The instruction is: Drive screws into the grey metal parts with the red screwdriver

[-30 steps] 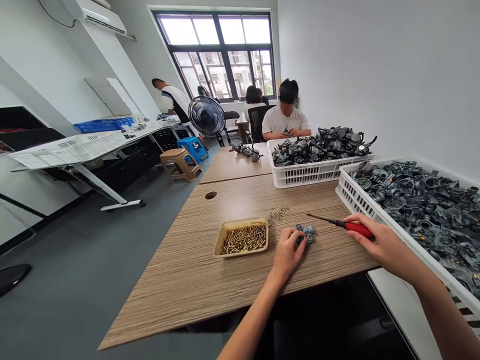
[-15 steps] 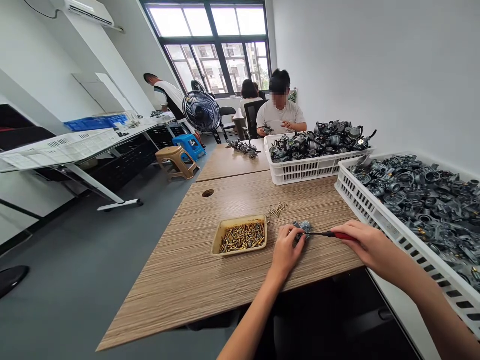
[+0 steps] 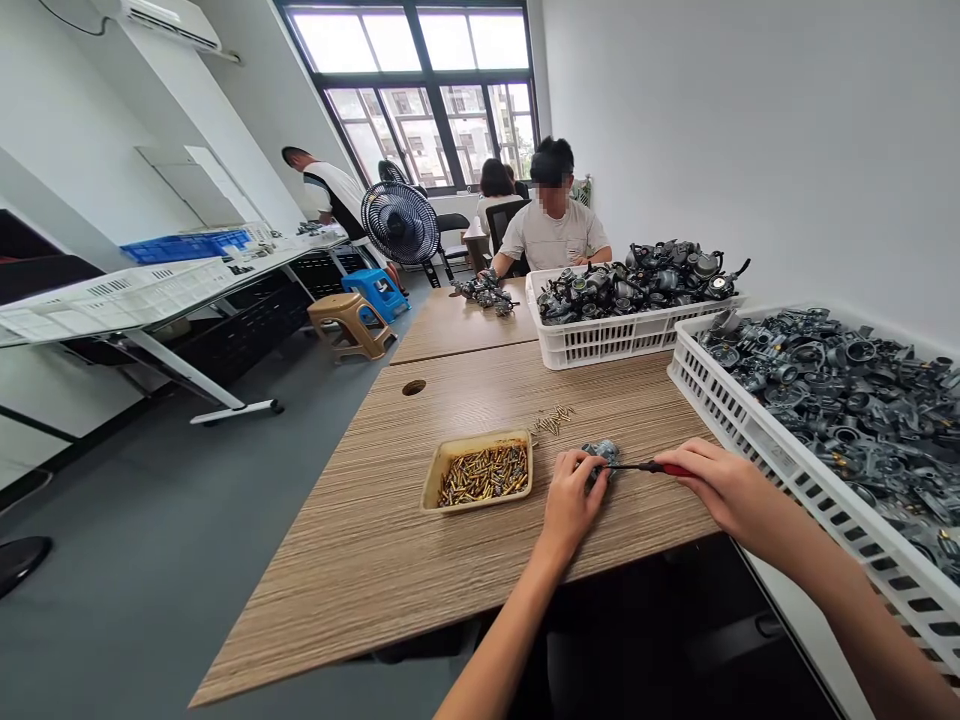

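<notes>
My left hand (image 3: pixel 574 492) is closed on a small grey metal carburetor body (image 3: pixel 602 451), steadying it on the wooden table; the fingers hide part of it. In my right hand (image 3: pixel 720 482) is a screwdriver with a red and black handle (image 3: pixel 670 469). Its dark shaft (image 3: pixel 631 466) lies nearly level and points left, the tip reaching the carburetor body by my left fingertips. Exactly where the tip sits is hidden. Left of my hands is a beige tray (image 3: pixel 429 497) of small brass-coloured parts. A loose pile of similar brass pieces (image 3: pixel 553 420) lies just behind the carburetor body.
A white crate (image 3: pixel 720 378) heaped with grey metal bodies stands at the right. Behind it, another white crate (image 3: pixel 592 352) holds dark assembled carburetors. More assemblies (image 3: pixel 487 293) lie on the far table, where a person (image 3: pixel 553 235) sits. A round hole (image 3: pixel 414 387) pierces the tabletop.
My hands and the screwdriver stay almost in place, the right hand shifting very slightly left. The seated person across has reached one hand toward the assemblies on the far table.
</notes>
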### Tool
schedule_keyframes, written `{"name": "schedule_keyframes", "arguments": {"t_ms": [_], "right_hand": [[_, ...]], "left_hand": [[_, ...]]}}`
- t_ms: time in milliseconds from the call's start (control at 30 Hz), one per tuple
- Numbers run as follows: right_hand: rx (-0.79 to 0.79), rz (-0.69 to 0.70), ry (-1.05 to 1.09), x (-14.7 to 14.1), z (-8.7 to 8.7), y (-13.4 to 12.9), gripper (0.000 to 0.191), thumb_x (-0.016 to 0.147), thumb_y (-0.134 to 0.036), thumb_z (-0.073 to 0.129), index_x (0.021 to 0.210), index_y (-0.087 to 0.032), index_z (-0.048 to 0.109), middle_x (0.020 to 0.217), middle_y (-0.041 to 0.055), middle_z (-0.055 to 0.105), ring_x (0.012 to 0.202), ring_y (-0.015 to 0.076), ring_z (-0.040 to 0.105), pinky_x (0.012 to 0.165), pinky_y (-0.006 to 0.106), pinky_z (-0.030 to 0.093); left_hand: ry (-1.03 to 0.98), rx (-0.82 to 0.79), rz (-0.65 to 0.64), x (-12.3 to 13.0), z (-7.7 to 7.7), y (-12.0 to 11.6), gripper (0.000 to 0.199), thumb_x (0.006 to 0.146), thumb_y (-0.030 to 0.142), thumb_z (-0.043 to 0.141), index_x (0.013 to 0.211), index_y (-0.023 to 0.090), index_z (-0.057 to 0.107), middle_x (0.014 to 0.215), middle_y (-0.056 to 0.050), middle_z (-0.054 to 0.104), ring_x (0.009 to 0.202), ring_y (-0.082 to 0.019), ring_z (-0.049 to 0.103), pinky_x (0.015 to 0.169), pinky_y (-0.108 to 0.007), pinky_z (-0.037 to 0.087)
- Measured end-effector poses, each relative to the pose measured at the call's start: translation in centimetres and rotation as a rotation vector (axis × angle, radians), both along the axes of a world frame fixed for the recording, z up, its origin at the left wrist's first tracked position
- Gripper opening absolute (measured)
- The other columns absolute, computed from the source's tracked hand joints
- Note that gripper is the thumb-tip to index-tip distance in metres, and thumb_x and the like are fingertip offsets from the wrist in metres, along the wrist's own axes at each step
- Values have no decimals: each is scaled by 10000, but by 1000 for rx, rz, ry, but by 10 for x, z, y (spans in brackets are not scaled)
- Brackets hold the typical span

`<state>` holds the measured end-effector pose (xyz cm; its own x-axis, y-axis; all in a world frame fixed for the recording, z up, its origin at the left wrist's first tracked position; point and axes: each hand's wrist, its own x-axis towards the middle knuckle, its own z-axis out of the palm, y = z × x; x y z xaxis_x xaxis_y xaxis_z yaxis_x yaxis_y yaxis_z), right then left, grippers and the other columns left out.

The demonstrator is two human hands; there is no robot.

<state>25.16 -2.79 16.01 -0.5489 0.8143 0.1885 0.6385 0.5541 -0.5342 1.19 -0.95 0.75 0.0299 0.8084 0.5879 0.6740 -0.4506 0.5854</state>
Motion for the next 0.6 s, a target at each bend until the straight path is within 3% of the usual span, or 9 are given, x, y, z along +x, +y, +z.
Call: {"name": "schedule_keyframes", "arguments": {"t_ms": [333, 600], "right_hand": [[48, -49, -60, -5, -2, -5, 316, 1070, -273, 422, 1248, -304, 682, 1087, 73, 714, 958, 238, 742, 834, 350, 606], [-42, -131, -117, -1, -8, -8, 260, 1058, -312, 410, 1287, -261, 521, 1174, 114, 723, 1070, 305, 734, 838, 420, 588]], "left_hand": [[13, 9, 25, 1, 1, -1, 136, 1005, 242, 609, 1069, 251, 729, 1025, -54, 650, 999, -213, 597, 899, -345, 531], [-33, 27, 38, 1, -2, 0, 132, 1003, 254, 609, 1069, 239, 721, 1046, -61, 636, 1002, -204, 618, 904, -352, 558]]}}
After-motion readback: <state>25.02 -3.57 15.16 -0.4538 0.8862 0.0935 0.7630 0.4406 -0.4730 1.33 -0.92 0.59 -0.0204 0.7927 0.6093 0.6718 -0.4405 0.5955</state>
